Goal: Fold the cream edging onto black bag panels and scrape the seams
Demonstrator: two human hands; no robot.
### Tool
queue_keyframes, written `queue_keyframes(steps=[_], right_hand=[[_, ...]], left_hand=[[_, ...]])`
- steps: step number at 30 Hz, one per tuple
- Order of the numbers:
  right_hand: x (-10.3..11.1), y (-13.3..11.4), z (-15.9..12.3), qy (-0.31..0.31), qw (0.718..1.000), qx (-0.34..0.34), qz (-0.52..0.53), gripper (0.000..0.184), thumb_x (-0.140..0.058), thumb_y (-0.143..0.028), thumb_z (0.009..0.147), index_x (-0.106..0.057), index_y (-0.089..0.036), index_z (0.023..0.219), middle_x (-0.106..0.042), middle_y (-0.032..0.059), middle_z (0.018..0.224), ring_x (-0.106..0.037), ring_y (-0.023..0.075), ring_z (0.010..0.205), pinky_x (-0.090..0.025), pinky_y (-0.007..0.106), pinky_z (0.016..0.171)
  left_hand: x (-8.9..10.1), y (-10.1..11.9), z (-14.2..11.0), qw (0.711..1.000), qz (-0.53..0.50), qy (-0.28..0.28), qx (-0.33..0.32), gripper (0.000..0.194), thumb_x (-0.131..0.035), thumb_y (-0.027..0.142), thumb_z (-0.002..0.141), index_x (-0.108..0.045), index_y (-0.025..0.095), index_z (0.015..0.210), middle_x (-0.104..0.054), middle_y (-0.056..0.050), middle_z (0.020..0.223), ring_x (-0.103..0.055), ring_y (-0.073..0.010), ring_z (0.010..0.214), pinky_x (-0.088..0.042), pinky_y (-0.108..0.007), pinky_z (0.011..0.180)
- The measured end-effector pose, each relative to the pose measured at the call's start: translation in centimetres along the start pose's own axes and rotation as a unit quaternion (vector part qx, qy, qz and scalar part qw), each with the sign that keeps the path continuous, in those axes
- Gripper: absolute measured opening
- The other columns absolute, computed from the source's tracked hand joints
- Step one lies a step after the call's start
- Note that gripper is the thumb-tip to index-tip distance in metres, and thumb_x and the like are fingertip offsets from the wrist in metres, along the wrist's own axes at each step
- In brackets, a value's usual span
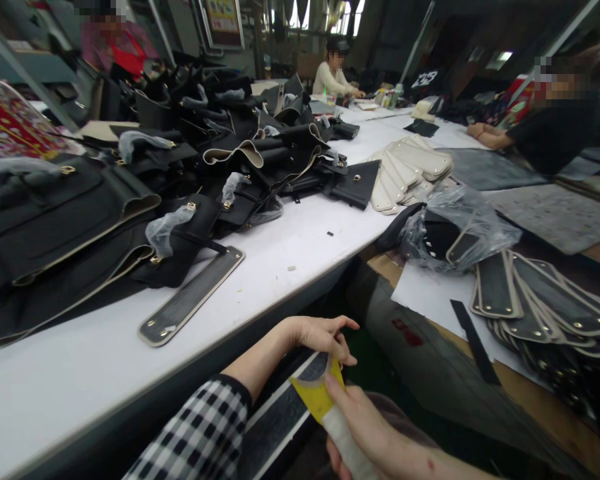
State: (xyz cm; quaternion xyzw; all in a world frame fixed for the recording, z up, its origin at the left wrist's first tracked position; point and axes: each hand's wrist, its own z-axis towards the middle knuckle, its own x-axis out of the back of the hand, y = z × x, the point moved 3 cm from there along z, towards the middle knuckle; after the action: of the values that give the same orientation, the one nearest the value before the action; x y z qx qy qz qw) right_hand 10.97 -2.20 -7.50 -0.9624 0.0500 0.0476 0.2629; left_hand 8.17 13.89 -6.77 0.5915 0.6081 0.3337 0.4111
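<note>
My left hand (323, 337), below a black-and-white checked sleeve, bends over the far end of a black strip with pale edges (280, 417). Its fingers curl loosely at that end, one stretched further out; their undersides are hidden. In my right hand (363, 417) is a yellow scraper-like tool (313, 398) with a white wrapped handle (347, 443). The tool's broad, curved pale edge lies over the strip, close to my left fingers; whether it touches the surface I cannot tell. The strip's near part runs down out of view.
A white table (280, 273) bears piled black bags (75, 207), a black strap piece (193, 297) and cream panels (400, 170). Right of me, stacked dark panels (555, 300) and a clear plastic bag (460, 227) lie on cardboard. Several people sit or stand farther back.
</note>
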Motion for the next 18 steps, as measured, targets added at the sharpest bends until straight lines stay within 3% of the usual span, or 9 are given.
queue_keyframes(steps=[2, 5, 9, 11, 14, 16, 18], right_hand=[[-0.5, 0.1, 0.2, 0.005, 1.0, 0.009, 0.003, 0.072, -0.019, -0.064, 0.094, -0.057, -0.01, 0.065, -0.052, 0.009, 0.04, -0.047, 0.0146, 0.026, -0.034, 0.02, 0.024], [-1.0, 0.2, 0.3, -0.005, 0.999, 0.034, 0.014, 0.07, -0.019, -0.063, 0.095, -0.056, -0.012, 0.064, -0.052, 0.0079, 0.041, -0.047, 0.0146, 0.027, -0.035, 0.021, 0.026], [-0.3, 1.2, -0.3, -0.038, 0.999, 0.015, 0.016, 0.066, -0.027, -0.067, 0.091, -0.059, -0.012, 0.074, -0.054, 0.0058, 0.045, -0.048, 0.0147, 0.031, -0.038, 0.022, 0.03], [0.9, 2.5, -1.3, -0.091, 0.996, 0.0, -0.003, 0.065, -0.039, -0.07, 0.086, -0.063, -0.01, 0.077, -0.054, 0.0048, 0.046, -0.047, 0.012, 0.033, -0.036, 0.02, 0.033], [3.7, 4.0, -3.3, -0.16, 0.984, 0.076, -0.023, 0.057, -0.066, -0.065, 0.073, -0.069, -0.008, 0.079, -0.061, 0.0056, 0.059, -0.05, 0.0069, 0.047, -0.034, 0.014, 0.043], [5.7, 4.5, -4.4, -0.146, 0.982, 0.114, -0.028, 0.054, -0.069, -0.063, 0.071, -0.069, -0.009, 0.078, -0.061, 0.004, 0.059, -0.049, 0.006, 0.048, -0.031, 0.015, 0.045], [7.3, 4.0, -4.7, -0.072, 0.989, 0.132, -0.012, 0.055, -0.063, -0.064, 0.077, -0.062, -0.01, 0.067, -0.054, 0.0019, 0.05, -0.045, 0.0069, 0.042, -0.03, 0.018, 0.044]], left_hand=[[-0.4, 1.0, -1.0, 0.992, 0.096, 0.075, 0.032, 0.106, -0.082, 0.044, 0.06, -0.025, 0.02, 0.146, -0.068, -0.006, 0.102, -0.064, -0.0248, 0.093, -0.049, -0.037, 0.083], [-1.4, 2.3, -2.5, 0.954, 0.217, 0.183, 0.095, 0.113, -0.084, 0.048, 0.053, -0.026, 0.027, 0.148, -0.065, -0.009, 0.117, -0.062, -0.0317, 0.103, -0.048, -0.042, 0.086], [-2.9, 2.5, -3.1, 0.936, 0.208, 0.259, 0.112, 0.113, -0.085, 0.044, 0.053, -0.027, 0.027, 0.148, -0.056, -0.011, 0.132, -0.058, -0.0321, 0.113, -0.047, -0.041, 0.093], [-3.3, 2.1, -3.3, 0.936, 0.188, 0.285, 0.084, 0.116, -0.086, 0.042, 0.052, -0.026, 0.026, 0.149, -0.051, -0.013, 0.138, -0.054, -0.031, 0.119, -0.044, -0.04, 0.099], [-3.6, 1.4, -3.9, 0.931, 0.172, 0.315, 0.07, 0.118, -0.087, 0.04, 0.053, -0.023, 0.026, 0.151, -0.048, -0.013, 0.141, -0.052, -0.0307, 0.12, -0.041, -0.041, 0.101], [-3.9, 1.1, -4.5, 0.928, 0.163, 0.327, 0.076, 0.118, -0.086, 0.038, 0.054, -0.021, 0.027, 0.151, -0.051, -0.011, 0.138, -0.053, -0.0305, 0.119, -0.041, -0.041, 0.101], [-4.2, 0.8, -5.1, 0.926, 0.152, 0.337, 0.081, 0.117, -0.085, 0.038, 0.056, -0.018, 0.028, 0.152, -0.053, -0.01, 0.136, -0.053, -0.0303, 0.12, -0.039, -0.041, 0.103]])
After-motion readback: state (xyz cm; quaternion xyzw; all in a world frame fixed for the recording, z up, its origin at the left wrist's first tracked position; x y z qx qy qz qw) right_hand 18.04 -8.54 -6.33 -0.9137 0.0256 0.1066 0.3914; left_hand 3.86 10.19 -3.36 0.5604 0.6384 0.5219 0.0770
